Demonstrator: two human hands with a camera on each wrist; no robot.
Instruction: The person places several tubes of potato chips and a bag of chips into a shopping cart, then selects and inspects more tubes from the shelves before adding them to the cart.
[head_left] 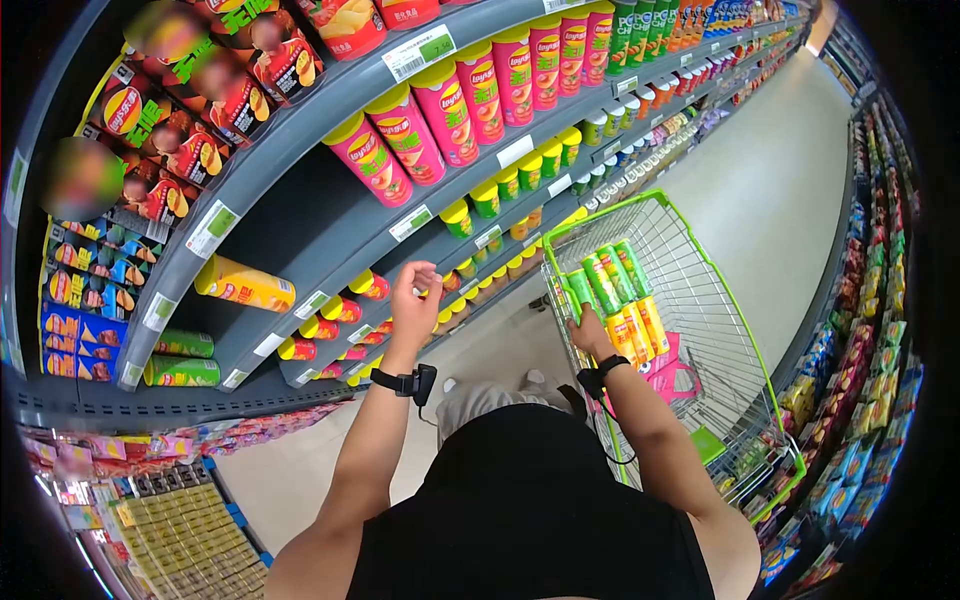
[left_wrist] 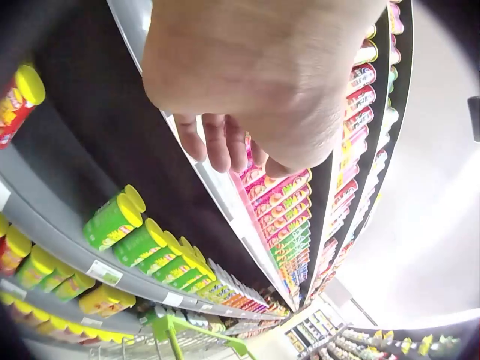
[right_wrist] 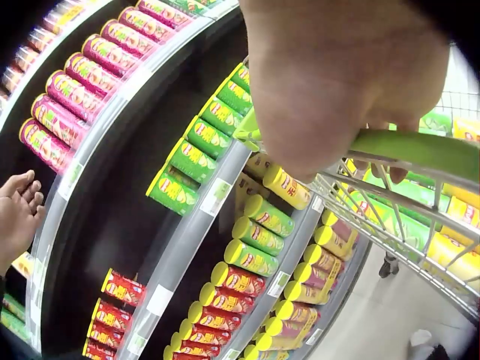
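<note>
A shopper stands in a supermarket snack aisle, the left hand (head_left: 415, 300) raised toward the shelves (head_left: 330, 225) of crisp canisters while the right hand (head_left: 592, 335) grips the green handle (right_wrist: 420, 150) of a wire shopping trolley (head_left: 700, 300). The left hand's fingers (left_wrist: 221, 146) are loosely curled and lie side by side, holding nothing; the hand hovers just in front of a shelf edge, nearest a row of small red-and-yellow canisters (head_left: 345, 310) and apart from them. From the right wrist view the same hand appears at the far left with its fingers relaxed and slightly spread, in front of the dark shelf wall. Above it stands a row of tall pink canisters with yellow lids (head_left: 450, 100), and on the tier between are short green canisters (head_left: 500, 185). One yellow canister (head_left: 245, 283) lies on its side on a shelf to the left, with two green canisters (head_left: 180, 358) lying below it. The right hand's fingers are wrapped round the trolley handle at its near end; the fingertips are mostly hidden behind the bar. Inside the trolley, close to the handle, lie three green canisters (head_left: 605, 280) and, just beside them, several yellow and orange ones (head_left: 635, 328), with a pink bag (head_left: 670, 372) next to them. More packaged goods line the shelves along the aisle's right side (head_left: 860, 380).
</note>
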